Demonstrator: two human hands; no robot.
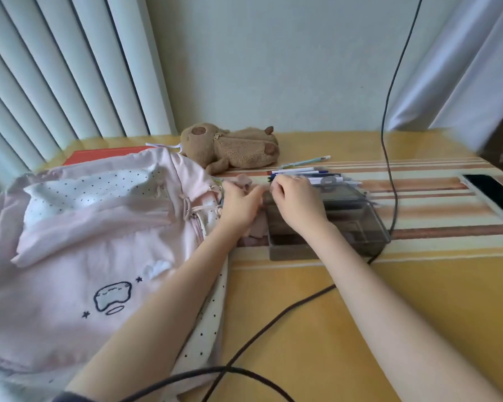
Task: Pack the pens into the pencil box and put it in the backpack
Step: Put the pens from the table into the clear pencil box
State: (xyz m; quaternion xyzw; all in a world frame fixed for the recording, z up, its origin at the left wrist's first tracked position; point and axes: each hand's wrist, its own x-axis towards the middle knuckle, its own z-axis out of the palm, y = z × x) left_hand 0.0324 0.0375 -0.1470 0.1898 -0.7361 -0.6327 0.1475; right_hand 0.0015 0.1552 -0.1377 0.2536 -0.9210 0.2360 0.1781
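- The right hand (298, 203) reaches over the near-left part of the pencil box (357, 224), fingers curled down at the near ends of the pens (311, 175); the picture is too blurred to tell whether it grips one or only touches them.
- The left hand (240, 206) lies just beside the right one, fingers loosely bent, partly open, its fingertips meeting the right hand's at the box's left far corner; whether it holds anything cannot be told.
- The pencil box is a dark, see-through tray lying flat on the striped table mat (433, 210), just right of the backpack (79, 245), its long side running left to right.
- The pens lie bunched just behind the box, long axes left to right along the mat's stripes; one pale green pen (305, 162) lies apart behind them, tilted slightly up to the right.
- The pink backpack slumps on the left of the table (302, 329), showing a small drawn cloud-like figure with stars; no writing can be read.
- A brown plush toy (230, 147) lies behind, a phone (494, 195) at the right, and a black cable (388, 158) crosses the table.
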